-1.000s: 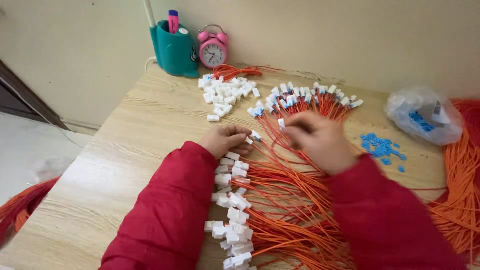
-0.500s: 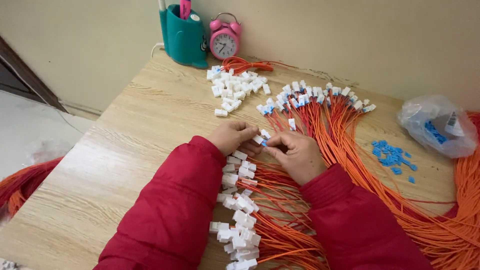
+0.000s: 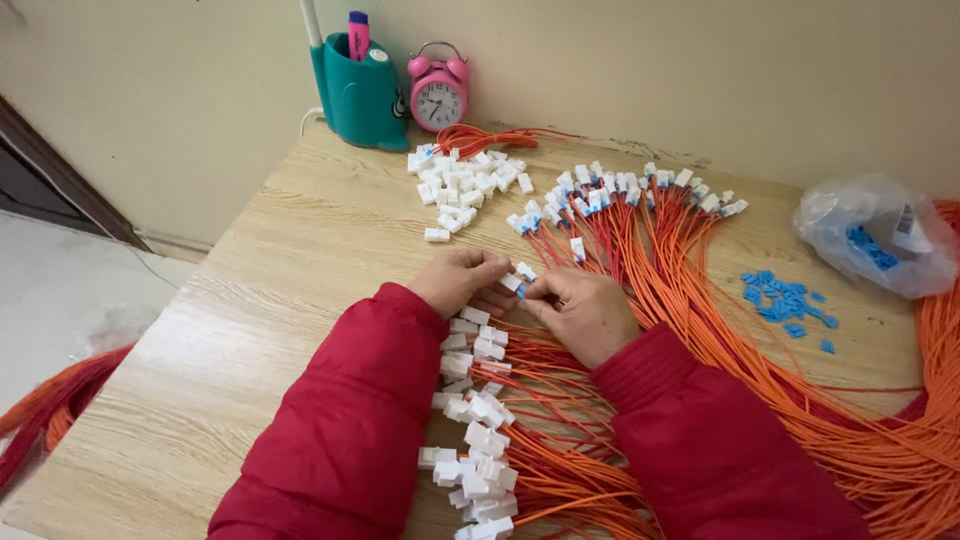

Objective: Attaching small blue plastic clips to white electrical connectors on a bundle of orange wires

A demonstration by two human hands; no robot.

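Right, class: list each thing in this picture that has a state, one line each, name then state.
left hand: closed on a white connector
right hand: pinching the same connector
loose white connectors: piled, unwired
orange wires: fanned out, ends capped
plastic bag: crumpled, lying flat
alarm clock: upright

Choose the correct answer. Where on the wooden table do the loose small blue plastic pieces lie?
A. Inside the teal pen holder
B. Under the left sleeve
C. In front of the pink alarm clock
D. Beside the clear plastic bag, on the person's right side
D: the loose blue pieces lie scattered on the wooden table just next to the clear plastic bag, to the right of the orange wires.
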